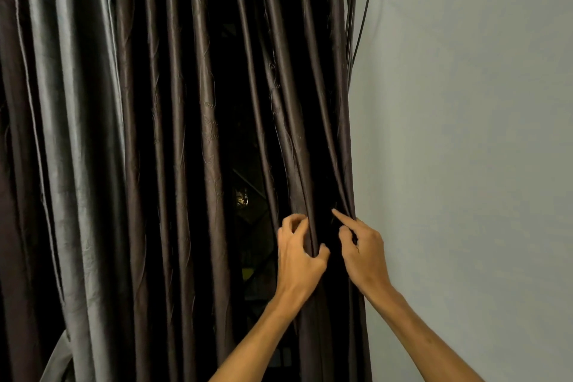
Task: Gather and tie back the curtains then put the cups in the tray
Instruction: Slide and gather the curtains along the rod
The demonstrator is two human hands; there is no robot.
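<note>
The curtain [198,133] hangs by the wall [465,133], looking soft, slippery and light; left hand [299,254] curls round one fold; right hand [364,254] pokes a forefinger among the edge folds, grip unclear; better bunched whole than pinched
</note>
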